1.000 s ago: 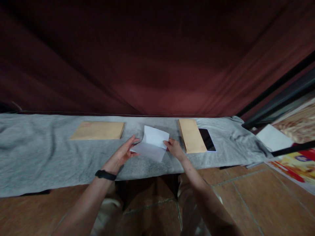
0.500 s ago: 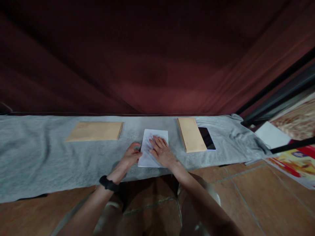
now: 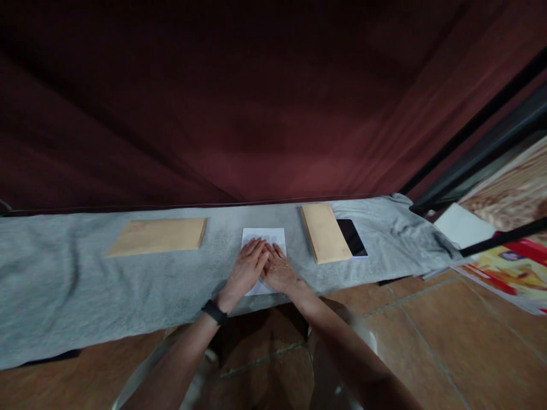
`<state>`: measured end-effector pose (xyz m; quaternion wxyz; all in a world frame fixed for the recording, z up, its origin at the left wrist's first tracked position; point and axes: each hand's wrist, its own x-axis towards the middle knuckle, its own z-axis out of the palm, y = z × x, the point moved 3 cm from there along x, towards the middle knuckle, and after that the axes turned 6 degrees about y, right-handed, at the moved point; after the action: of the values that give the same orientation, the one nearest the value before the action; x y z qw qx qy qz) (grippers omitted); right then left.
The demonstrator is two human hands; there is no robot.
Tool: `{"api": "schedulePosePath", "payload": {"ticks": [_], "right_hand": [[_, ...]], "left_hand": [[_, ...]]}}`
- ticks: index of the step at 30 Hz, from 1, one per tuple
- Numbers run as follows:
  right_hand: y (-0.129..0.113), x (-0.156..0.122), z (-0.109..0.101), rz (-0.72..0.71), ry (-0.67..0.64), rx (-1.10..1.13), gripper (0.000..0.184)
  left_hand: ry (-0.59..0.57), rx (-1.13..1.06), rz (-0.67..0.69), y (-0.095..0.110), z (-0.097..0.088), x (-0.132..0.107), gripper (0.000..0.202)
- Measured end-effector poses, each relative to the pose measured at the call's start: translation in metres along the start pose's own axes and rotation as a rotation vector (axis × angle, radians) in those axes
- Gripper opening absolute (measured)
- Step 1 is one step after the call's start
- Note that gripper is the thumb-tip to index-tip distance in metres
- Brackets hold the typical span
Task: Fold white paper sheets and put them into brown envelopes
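Note:
A white sheet of paper [image 3: 265, 234], apparently folded, lies on the grey cloth in front of me. My left hand [image 3: 248, 267] rests flat on its left part, fingers stretched out. Beside it, my right hand [image 3: 280, 272] also lies flat on the paper, and the fingers of both hands meet or overlap near the middle. Much of the paper is covered by the hands. To the right is a stack of brown envelopes [image 3: 326, 233], partly over a dark-screened phone or tablet [image 3: 352, 237]. Another brown envelope or stack [image 3: 160, 236] lies to the left.
The grey cloth [image 3: 141, 290] covers a long narrow surface backed by a dark red curtain [image 3: 273, 142]. At the right stand black bars [image 3: 478, 122], with a white piece [image 3: 464, 225] and a colourful printed box [image 3: 510, 273] near them. Below is a tiled floor [image 3: 427, 336].
My left hand has moved from the paper's left edge onto its top, flattening beside my right hand. The right hand stays on the paper. The view has shifted slightly.

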<state>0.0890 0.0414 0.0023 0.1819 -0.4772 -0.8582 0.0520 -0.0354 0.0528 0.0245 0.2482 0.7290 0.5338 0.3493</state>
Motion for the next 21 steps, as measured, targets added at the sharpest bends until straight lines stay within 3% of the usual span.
{"api": "schedulePosePath", "payload": {"ticks": [4, 11, 16, 21], "right_hand": [[0.0, -0.003, 0.004, 0.054, 0.062, -0.011, 0.058], [0.024, -0.019, 0.001, 0.255, 0.127, -0.044, 0.067], [0.044, -0.032, -0.007, 0.311, 0.135, -0.06, 0.066], [0.051, -0.038, -0.013, 0.31, 0.099, -0.046, 0.065]], "left_hand": [[-0.107, 0.197, 0.045, -0.01, 0.026, 0.019, 0.056], [0.033, 0.365, -0.03, -0.036, 0.016, 0.044, 0.062], [0.099, 0.415, -0.055, -0.045, 0.005, 0.029, 0.066], [0.033, 0.555, 0.008, -0.033, -0.005, -0.009, 0.066]]}}
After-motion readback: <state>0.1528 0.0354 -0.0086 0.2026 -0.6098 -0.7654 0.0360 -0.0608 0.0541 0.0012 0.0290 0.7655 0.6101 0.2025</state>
